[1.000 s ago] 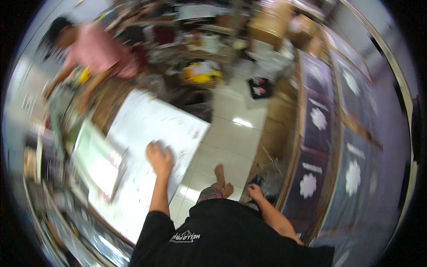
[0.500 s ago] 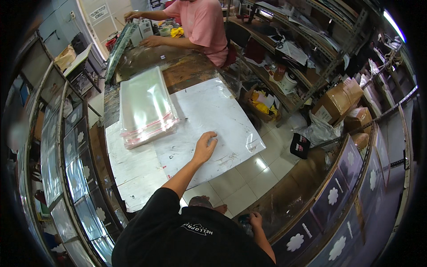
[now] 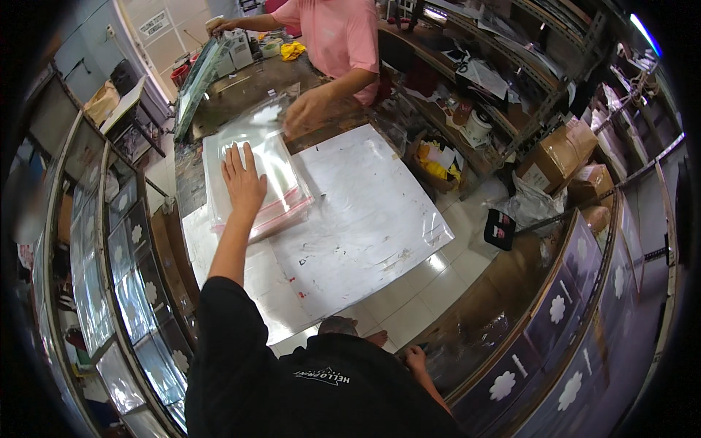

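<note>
Clear bags: piled on the tabletop
Left hand: spread flat, moved from the white sheet to the bags, so now it touches them
Right hand: curled, can't tell if holding

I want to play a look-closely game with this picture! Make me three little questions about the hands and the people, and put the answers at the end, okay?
1. What is under the left hand?
2. True or false: the right hand is pressing on the white sheet.
3. Pick one. What colour is the other person's shirt?
A) green
B) pink
C) blue

Key:
1. A stack of clear plastic bags.
2. False. It is down low, near the black shirt.
3. B
</note>
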Tool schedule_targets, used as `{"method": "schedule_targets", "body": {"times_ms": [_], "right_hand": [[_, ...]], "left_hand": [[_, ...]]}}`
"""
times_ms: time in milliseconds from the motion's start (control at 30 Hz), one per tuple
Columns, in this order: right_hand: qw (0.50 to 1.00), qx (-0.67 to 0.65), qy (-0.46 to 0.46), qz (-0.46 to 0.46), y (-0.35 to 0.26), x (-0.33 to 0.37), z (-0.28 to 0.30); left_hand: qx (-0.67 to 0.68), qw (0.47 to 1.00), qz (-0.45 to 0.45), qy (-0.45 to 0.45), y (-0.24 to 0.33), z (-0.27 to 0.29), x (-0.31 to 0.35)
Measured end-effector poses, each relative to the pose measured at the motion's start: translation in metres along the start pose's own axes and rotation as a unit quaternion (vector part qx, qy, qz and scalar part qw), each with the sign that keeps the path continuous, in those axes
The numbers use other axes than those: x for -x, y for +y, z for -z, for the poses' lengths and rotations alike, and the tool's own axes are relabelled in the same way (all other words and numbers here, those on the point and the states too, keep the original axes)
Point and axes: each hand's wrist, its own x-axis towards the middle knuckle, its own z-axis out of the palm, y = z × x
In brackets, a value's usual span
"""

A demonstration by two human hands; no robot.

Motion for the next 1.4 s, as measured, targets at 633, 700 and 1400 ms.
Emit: {"method": "schedule_targets", "body": {"times_ms": [633, 700, 1400], "right_hand": [[0.841, -0.403, -0.145, 0.331, -0.4, 0.158, 0.013], [0.84, -0.397, -0.07, 0.363, -0.412, 0.156, 0.018], [0.902, -0.182, 0.359, 0.155, -0.195, 0.187, 0.256]], "left_hand": [[0.259, 0.875, -0.311, -0.264, 0.247, 0.101, 0.088], [0.302, 0.838, -0.34, -0.3, 0.273, 0.118, 0.101], [0.472, 0.719, -0.322, -0.395, 0.242, 0.081, 0.16]]}}
